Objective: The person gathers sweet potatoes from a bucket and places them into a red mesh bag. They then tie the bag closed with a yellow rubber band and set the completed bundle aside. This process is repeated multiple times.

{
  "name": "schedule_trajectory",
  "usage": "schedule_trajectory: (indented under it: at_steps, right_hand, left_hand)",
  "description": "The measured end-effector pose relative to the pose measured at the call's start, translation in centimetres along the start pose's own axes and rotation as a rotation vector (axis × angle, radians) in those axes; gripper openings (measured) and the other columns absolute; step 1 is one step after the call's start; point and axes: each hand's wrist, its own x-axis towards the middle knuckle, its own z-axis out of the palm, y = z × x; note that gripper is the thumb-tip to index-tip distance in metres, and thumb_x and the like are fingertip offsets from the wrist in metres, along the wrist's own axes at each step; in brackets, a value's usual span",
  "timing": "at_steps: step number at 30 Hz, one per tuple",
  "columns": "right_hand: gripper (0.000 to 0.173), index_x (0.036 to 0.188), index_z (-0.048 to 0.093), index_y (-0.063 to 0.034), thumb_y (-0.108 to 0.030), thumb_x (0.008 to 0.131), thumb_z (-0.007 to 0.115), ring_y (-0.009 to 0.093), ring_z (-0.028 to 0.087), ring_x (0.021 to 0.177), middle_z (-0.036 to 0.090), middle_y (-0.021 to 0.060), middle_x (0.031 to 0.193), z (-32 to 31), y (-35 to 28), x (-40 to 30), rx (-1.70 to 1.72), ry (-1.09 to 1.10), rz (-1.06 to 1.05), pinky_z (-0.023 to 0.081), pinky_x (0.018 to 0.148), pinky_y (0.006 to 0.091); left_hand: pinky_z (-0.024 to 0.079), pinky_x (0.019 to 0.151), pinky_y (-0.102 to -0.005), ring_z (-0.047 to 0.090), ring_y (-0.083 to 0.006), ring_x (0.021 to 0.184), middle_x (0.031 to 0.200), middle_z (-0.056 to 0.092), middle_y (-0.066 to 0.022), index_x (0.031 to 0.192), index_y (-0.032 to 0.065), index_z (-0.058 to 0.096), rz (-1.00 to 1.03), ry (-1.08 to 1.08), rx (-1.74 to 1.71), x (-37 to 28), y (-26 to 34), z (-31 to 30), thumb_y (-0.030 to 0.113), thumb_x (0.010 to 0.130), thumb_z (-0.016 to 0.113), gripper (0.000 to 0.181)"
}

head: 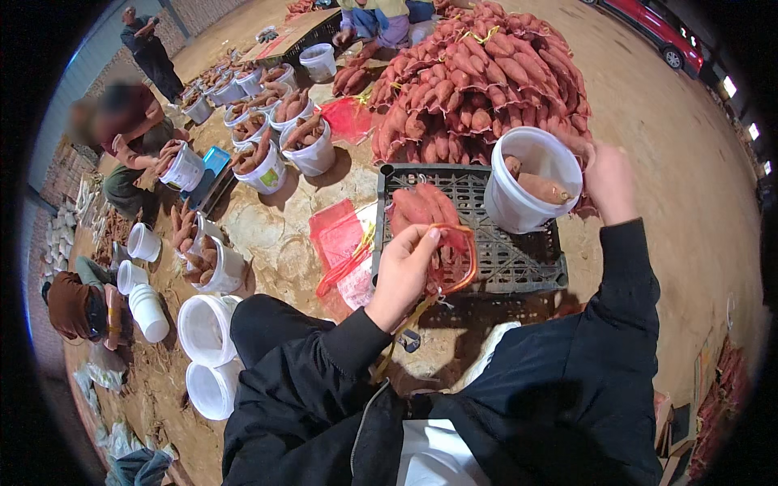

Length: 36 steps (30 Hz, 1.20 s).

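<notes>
My left hand grips the rim of a red mesh bag, its mouth held open towards me. Several sweet potatoes lie inside the bag, on an upturned-looking black plastic crate. A white plastic bucket leans at the crate's right side, with a few sweet potatoes at its bottom. Beside the bucket's right rim is my right hand, blurred, with its fingers around what appears to be a sweet potato.
A large pile of filled mesh bags rises behind the crate. Flat red bags lie left of it. Filled buckets and stacked white buckets stand leftward. One person handles a bucket by a blue scale; others are nearby.
</notes>
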Motion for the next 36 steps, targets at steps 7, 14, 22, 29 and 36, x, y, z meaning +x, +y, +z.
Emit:
schedule_trajectory:
  at_steps: [7,14,22,29,36]
  right_hand:
    - [0.031,0.114,0.059,-0.0071,-0.037,0.112,0.05,0.005,0.04,0.054,0.05,-0.0027,0.07,-5.4,-6.7,-8.8,1.548,-0.565,0.524,0.033,0.043,0.02]
    - [0.029,0.11,0.061,-0.0089,-0.037,0.111,0.052,0.002,0.032,0.053,0.039,-0.008,0.068,-6.0,-11.1,-13.3,1.708,-0.693,0.557,0.026,0.042,0.019]
    - [0.047,0.097,0.06,-0.0097,-0.054,0.108,0.052,0.003,0.024,0.046,0.03,-0.01,0.059,-5.1,-13.3,-14.6,1.858,-1.158,0.658,0.021,0.04,0.0211]
    - [0.056,0.096,0.061,-0.0043,-0.057,0.109,0.048,0.003,0.022,0.042,0.027,-0.0111,0.055,-4.2,-13.4,-15.1,1.751,-1.227,0.602,0.02,0.039,0.022]
    - [0.051,0.092,0.06,-0.0036,-0.051,0.109,0.052,0.003,0.022,0.043,0.03,-0.0106,0.056,-4.4,-14.4,-15.4,1.618,-0.908,0.506,0.019,0.039,0.0232]
  left_hand:
    - [0.052,0.088,-0.0319,0.065,-0.019,0.095,0.107,0.07,-0.014,0.137,-0.0036,0.057,0.146,0.057,0.399,1.1,-0.2,-1.6,0.031,0.108,0.06,0.045]
    - [0.052,0.095,-0.0304,0.064,-0.0166,0.118,0.133,0.064,-0.0091,0.152,0.0012,0.048,0.327,-0.06,-0.036,0.2,4.6,-0.9,0.034,0.114,0.049,0.051]
    - [0.051,0.093,-0.0275,0.065,-0.0111,0.101,0.113,0.071,-0.0053,0.13,-0.0019,0.063,0.472,-0.076,-0.141,-0.5,6.1,-2.6,0.022,0.111,0.057,0.031]
    - [0.047,0.076,-0.0243,0.06,-0.0086,0.081,0.089,0.069,-0.0026,0.106,-0.0036,0.072,0.542,-0.004,0.218,-1.0,6.8,-5.7,0.024,0.113,0.048,0.038]
    - [0.043,0.06,-0.0298,0.053,-0.0108,0.063,0.066,0.057,-0.0037,0.09,-0.0019,0.069,0.464,0.156,0.475,-1.3,6.1,-6.6,0.022,0.109,0.05,0.037]
